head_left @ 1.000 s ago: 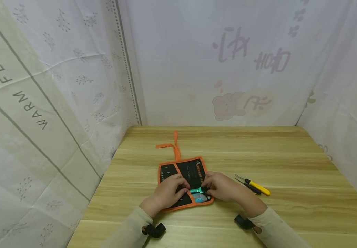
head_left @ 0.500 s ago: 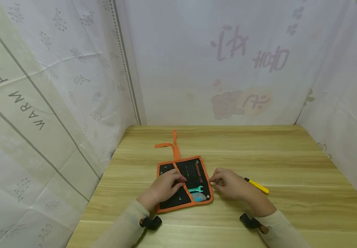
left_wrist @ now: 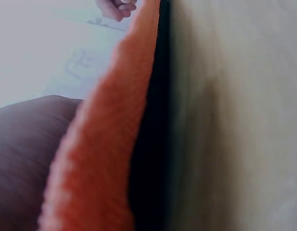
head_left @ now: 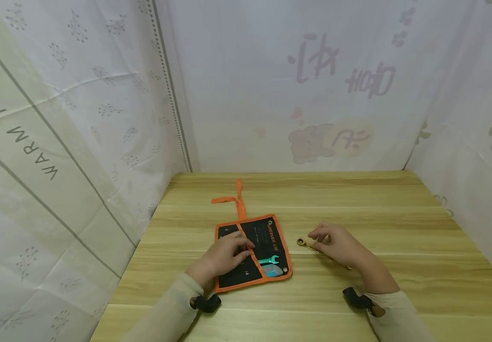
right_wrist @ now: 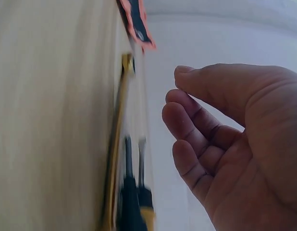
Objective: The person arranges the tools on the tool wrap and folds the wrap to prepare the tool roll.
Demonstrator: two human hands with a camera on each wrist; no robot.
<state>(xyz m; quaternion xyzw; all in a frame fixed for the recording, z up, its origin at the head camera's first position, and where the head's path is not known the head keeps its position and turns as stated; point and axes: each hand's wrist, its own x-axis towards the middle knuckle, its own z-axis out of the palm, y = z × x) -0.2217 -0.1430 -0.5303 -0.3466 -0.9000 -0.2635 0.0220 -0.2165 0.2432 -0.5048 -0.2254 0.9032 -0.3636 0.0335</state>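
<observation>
In the head view my left hand (head_left: pixel 227 251) rests on a black tool pouch (head_left: pixel 263 235) with orange trim, its thumb and index finger apart beside the pocket edge. The pouch's edge hides those fingers in the left wrist view. A green open-end wrench (head_left: pixel 269 260) and a grey-blue utility knife (head_left: pixel 273 270) show their ends from the pocket. My right hand (head_left: pixel 337 242) hovers by a gold ratchet wrench (head_left: pixel 300 242) on the table. In the right wrist view, thumb and loosely bent fingers hold nothing, apart from the wrench.
Two screwdrivers, one dark-handled (right_wrist: pixel 130 202) and one yellow and black (right_wrist: pixel 146 207), lie close beside the gold wrench; the right hand hides them in the head view. Orange ties (head_left: pixel 239 202) stretch from the pouch's far edge. Patterned curtains (head_left: pixel 280 95) surround the wooden table (head_left: pixel 357 199).
My right hand has drawn back from the pouch toward the right. The gold wrench now lies on the table there. My left hand stays on the pouch, shifted slightly left.
</observation>
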